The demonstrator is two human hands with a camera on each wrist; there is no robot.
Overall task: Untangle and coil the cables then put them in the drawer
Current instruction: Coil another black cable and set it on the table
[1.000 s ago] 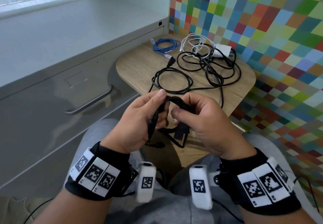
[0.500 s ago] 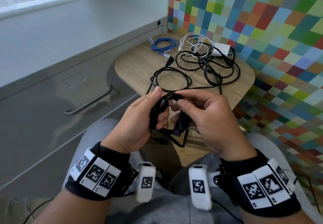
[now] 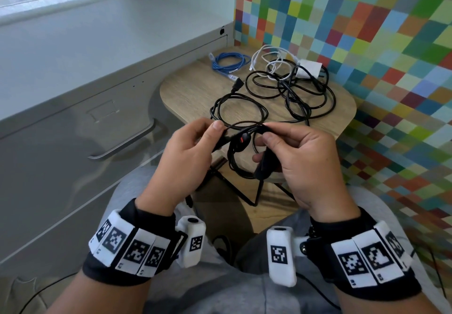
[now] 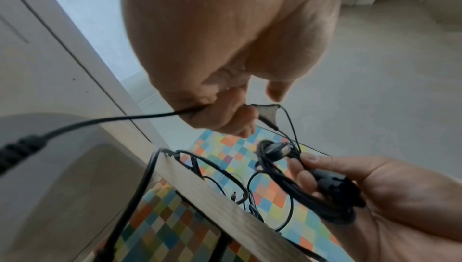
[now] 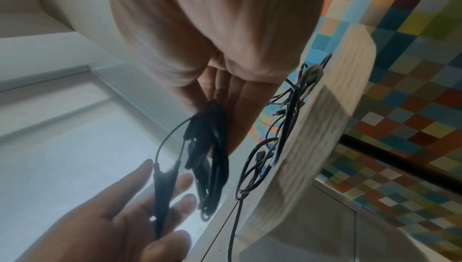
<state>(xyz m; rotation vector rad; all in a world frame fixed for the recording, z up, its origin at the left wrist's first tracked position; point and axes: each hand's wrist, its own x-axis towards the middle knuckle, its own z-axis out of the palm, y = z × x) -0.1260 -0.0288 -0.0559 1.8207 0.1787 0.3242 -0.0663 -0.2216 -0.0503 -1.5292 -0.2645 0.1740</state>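
Note:
A small black cable coil [image 3: 236, 164] hangs between my hands in front of the wooden table [image 3: 193, 88]. My right hand [image 3: 267, 133] pinches the top of the coil and holds its black plug [image 3: 265, 166] against the fingers. My left hand [image 3: 215, 134] pinches the cable's loose end near a red-marked piece [image 3: 241, 140]. In the left wrist view the left hand's fingers [image 4: 212, 108] grip the thin cable beside a small splitter [image 4: 267, 110]. The right wrist view shows the coil [image 5: 212, 147] hanging from my right fingers [image 5: 240, 108].
On the table lie a coiled blue cable [image 3: 227, 62], a white cable [image 3: 270, 56] with a white adapter [image 3: 309, 69], and tangled black cables [image 3: 296, 93]. A grey drawer front with a metal handle [image 3: 122, 146] stands to the left. A coloured chequered wall [image 3: 367, 44] is at the right.
My hands have moved slightly apart and up. The left hand has drawn the cable end out to the left, and the coil now hangs open between the hands.

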